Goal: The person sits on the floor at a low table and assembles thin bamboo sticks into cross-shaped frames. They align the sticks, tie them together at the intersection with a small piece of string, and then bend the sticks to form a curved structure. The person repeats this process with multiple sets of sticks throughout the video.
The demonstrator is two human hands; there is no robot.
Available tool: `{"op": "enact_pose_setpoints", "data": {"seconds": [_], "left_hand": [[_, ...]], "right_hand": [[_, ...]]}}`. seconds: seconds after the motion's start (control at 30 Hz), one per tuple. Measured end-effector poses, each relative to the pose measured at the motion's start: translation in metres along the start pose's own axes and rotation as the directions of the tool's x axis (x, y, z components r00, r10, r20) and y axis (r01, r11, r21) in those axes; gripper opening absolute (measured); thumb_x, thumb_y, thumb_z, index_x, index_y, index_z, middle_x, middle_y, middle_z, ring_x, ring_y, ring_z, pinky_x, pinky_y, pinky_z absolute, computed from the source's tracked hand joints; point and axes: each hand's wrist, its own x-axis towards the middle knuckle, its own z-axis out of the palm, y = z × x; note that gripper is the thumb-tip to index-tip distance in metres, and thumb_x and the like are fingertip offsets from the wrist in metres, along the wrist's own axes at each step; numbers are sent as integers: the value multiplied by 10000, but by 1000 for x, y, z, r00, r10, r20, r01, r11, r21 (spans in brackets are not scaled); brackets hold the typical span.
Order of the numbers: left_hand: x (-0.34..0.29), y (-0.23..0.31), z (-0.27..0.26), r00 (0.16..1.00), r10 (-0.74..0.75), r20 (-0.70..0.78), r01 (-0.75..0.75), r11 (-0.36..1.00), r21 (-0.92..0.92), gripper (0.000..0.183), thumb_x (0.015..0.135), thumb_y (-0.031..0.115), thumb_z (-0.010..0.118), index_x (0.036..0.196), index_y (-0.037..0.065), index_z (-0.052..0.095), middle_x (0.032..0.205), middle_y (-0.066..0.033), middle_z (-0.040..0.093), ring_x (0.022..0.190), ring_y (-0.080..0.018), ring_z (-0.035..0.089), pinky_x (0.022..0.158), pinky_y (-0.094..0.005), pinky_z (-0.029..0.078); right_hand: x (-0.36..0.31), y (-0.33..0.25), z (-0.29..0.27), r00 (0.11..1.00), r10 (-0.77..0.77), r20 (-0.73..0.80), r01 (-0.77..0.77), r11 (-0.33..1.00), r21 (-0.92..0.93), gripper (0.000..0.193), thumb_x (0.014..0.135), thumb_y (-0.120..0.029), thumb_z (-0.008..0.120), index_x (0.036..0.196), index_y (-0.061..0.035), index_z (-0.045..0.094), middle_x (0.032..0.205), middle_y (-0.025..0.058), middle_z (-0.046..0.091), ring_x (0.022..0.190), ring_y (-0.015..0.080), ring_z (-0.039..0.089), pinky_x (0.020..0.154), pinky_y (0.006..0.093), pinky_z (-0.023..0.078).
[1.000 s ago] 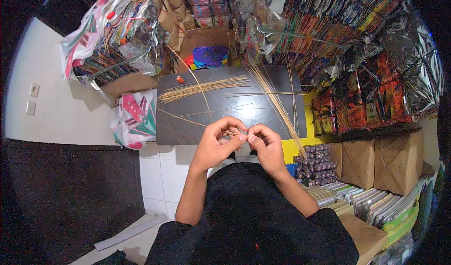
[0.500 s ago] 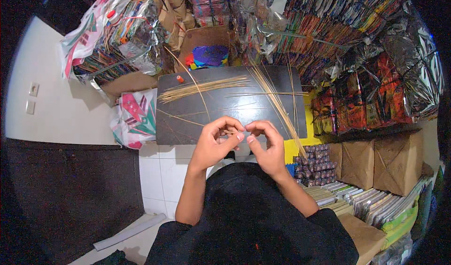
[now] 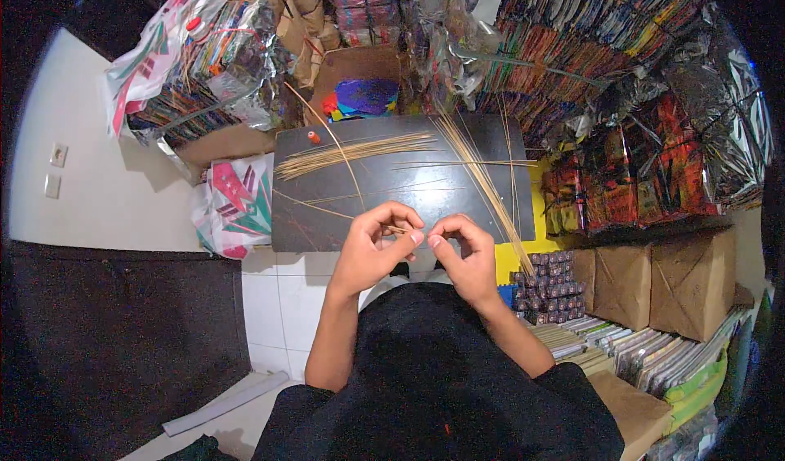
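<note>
My left hand [image 3: 372, 247] is closed just in front of the dark table [image 3: 307, 236], thumb pressed against the fingers. In its grip are thin bamboo sticks: one curved stick [image 3: 347, 157] bows up and away to the left, and a straighter stick [image 3: 315, 207] runs left across the tabletop. Close beside it on the right, my right hand [image 3: 468, 255] pinches thumb and forefinger together; what lies between them is too small to make out. A small gap separates the two hands' fingertips.
On the table lie a bundle of bamboo sticks [image 3: 352, 155], a second slanting bundle [image 3: 477, 175] overhanging the near edge, and an orange thread spool [image 3: 314, 137]. Wrapped stacks [image 3: 564, 44] crowd the back. Brown parcels [image 3: 691, 285] and small dark packs [image 3: 549, 285] stand at right.
My right thumb and forefinger have drawn closer together, and the fingers have dipped slightly. My left hand and its sticks are almost where they were.
</note>
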Motion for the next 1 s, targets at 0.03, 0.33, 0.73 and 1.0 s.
{"op": "enact_pose_setpoints", "data": {"seconds": [0.03,0.33,0.73,1.0], "left_hand": [[0,0,0,1000,-4,3,4,1000,0,158,885,98,715,993,10,641,871,-25,620,772,-86,613,631,-264,576],[0,-1,-2,1000,-23,10,22,1000,20,173,883,90,721,1015,16,638,879,-11,616,788,-78,608,649,-260,572],[-1,9,-12,986,-94,141,70,984,165,266,860,108,744,1076,49,600,850,38,594,784,-24,543,630,-181,417],[-1,5,-20,975,-61,215,11,975,224,282,863,121,754,1047,86,543,903,39,572,806,-21,536,662,-196,412]], "right_hand": [[0,0,0,1000,-9,4,9,1000,-9,75,866,-64,701,896,-12,658,872,57,644,841,139,585,788,289,465],[1,3,0,1000,0,-6,0,1000,6,72,863,-53,694,903,-7,656,888,60,642,854,142,586,790,291,465],[-1,3,-4,979,152,134,-177,963,205,69,897,-43,662,940,5,639,945,39,629,936,119,597,856,284,476],[-2,-1,-3,950,197,243,-253,941,223,71,940,-60,641,959,-1,607,894,35,643,774,92,610,703,242,504]]}}
